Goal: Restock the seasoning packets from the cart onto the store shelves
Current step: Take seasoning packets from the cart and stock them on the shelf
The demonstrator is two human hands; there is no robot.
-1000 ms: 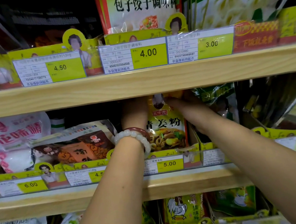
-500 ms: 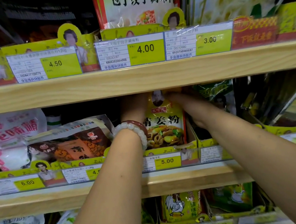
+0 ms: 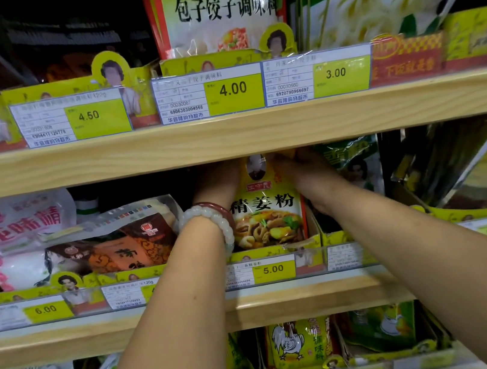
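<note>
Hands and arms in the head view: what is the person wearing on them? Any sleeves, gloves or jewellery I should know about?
Both forearms are bare, with no sleeves in view and no gloves on the left hand or the right hand. The left wrist carries two bracelets side by side: a pale white beaded bracelet of round beads, and a dark red bangle just beyond it. No watch or ring can be seen; the fingers are mostly hidden.

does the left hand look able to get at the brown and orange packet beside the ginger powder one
Probably yes. The left hand is at the ginger powder packet, and the brown and orange packet lies just to its left in the next tray, its front uncovered below the upper shelf.
</note>
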